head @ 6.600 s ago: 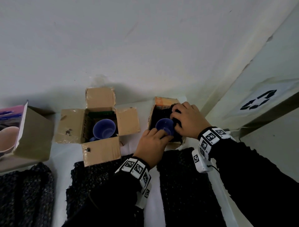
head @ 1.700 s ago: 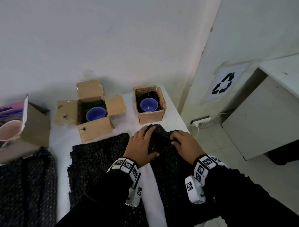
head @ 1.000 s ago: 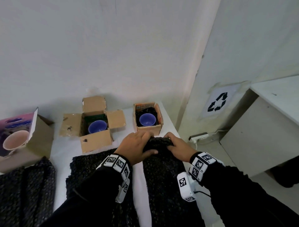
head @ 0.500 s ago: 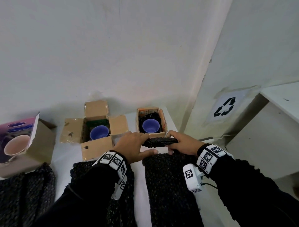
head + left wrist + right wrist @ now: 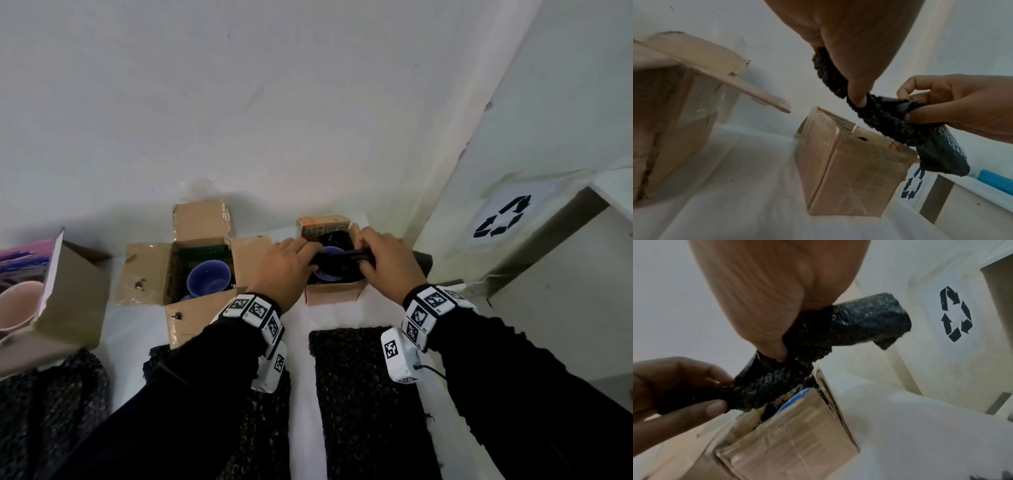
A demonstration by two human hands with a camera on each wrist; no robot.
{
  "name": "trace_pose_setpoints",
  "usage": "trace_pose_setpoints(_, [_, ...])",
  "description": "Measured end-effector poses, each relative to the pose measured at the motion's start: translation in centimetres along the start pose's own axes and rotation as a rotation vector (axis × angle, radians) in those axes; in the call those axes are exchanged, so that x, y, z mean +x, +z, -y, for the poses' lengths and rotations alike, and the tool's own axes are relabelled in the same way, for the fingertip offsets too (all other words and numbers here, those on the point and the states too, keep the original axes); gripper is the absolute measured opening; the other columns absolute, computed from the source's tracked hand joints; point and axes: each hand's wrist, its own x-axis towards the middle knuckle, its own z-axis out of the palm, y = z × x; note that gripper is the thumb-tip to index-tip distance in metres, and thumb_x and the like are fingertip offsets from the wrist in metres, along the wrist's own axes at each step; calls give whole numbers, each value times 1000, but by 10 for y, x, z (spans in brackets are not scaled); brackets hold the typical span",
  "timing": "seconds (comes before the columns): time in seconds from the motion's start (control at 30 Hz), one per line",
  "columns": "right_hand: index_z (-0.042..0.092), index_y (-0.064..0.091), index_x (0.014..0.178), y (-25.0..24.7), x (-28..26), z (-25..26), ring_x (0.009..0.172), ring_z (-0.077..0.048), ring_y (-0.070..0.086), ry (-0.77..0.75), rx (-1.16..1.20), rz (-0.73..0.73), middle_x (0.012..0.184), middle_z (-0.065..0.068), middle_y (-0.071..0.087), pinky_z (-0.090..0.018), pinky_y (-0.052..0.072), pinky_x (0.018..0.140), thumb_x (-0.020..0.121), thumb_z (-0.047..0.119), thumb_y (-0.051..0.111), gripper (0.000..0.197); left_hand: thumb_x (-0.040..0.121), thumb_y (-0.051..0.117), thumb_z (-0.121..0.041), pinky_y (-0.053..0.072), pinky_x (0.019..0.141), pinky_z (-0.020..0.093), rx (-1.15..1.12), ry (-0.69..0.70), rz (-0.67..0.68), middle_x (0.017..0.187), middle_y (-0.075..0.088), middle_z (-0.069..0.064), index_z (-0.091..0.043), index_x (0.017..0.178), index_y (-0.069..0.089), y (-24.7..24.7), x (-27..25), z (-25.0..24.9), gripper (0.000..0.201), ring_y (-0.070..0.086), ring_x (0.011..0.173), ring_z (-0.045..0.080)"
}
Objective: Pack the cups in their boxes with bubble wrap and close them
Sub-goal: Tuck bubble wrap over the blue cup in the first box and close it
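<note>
I am holding a rolled strip of black bubble wrap (image 5: 346, 256) just above the small open box (image 5: 334, 294) right of frame centre, my left hand (image 5: 281, 270) and right hand (image 5: 385, 260) each pinching an end, directly over the blue cup (image 5: 329, 274) sitting inside it.

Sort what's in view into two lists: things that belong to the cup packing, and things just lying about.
Part of the job:
- rolled black bubble wrap, gripped by left hand and right hand
- small box with blue cup
- open box with second blue cup
- bubble wrap sheets
- pink cup in its box

Just lying about:
- recycling sign
</note>
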Motion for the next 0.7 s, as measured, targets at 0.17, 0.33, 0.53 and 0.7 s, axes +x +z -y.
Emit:
trace_pose_setpoints(0.17, [28, 50, 92, 18, 6, 4, 87, -22, 53, -171, -217, 138, 93, 6, 56, -39, 33, 84, 74, 19, 56, 21, 66, 78, -9, 47, 64, 33, 81, 66, 197, 78, 66, -3, -23, 88, 73, 18, 1, 7, 26, 60, 72, 23])
trace_pose_setpoints(0.33, [28, 59, 93, 21, 7, 3, 90, -18, 49, -307, -332, 283, 83, 7, 58, -41, 29, 89, 75, 46, 37, 34, 80, 41, -35, 42, 85, 39, 164, 127, 250, 86, 70, -10, -28, 88, 75, 17, 4, 9, 36, 57, 93, 20])
trace_pose_setpoints(0.53, [38, 61, 117, 18, 19, 5, 114, -18, 39, -284, -390, 419, 100, 5, 58, -42, 18, 100, 84, 25, 50, 36, 92, 48, -36, 26, 99, 39, 234, 78, 372, 125, 47, -6, -34, 114, 67, 15, 11, 10, 29, 34, 119, 25])
trace_pose_setpoints(0.7, [30, 67, 111, 23, 16, 9, 117, -23, 32, -222, -468, 456, 121, 4, 50, -47, 19, 100, 92, 40, 39, 35, 90, 54, -37, 30, 87, 35, 282, -52, 266, 117, 42, -5, -33, 104, 70, 18, 14, 0, 21, 34, 107, 25])
